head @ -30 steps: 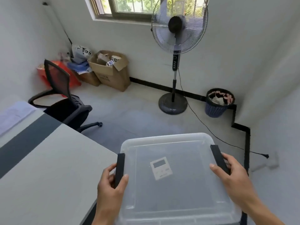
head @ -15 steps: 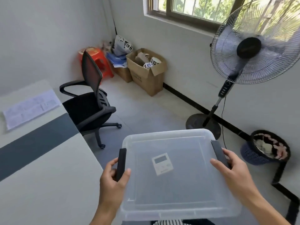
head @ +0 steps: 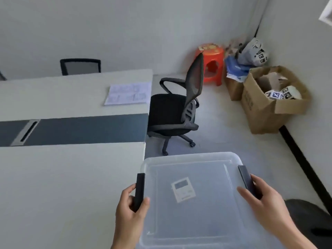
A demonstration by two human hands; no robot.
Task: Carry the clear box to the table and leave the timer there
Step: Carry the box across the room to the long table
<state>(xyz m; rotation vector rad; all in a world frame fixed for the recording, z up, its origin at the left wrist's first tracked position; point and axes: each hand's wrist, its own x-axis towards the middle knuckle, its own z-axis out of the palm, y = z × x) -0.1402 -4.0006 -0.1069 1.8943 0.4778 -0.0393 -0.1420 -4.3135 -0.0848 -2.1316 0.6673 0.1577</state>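
Note:
I hold a clear lidded plastic box [head: 206, 221] in front of me, off the table's right edge. My left hand [head: 130, 209] grips its black left latch and my right hand [head: 264, 205] grips the black right latch. A small white timer [head: 183, 189] with a dark screen lies inside, seen through the lid. The long white table [head: 62, 186] with a dark grey centre strip spreads to the left, its right edge touching or just beside the box's left side.
A black office chair [head: 177, 108] stands at the table's end, ahead of the box. A paper sheet [head: 128, 93] lies on the far half of the table. A red stool [head: 211, 63], bags and open cardboard boxes [head: 265, 103] fill the far right corner.
My view has swung left: the fan and bin have gone out of sight, and the table now fills the left. Both hands keep their hold on the box.

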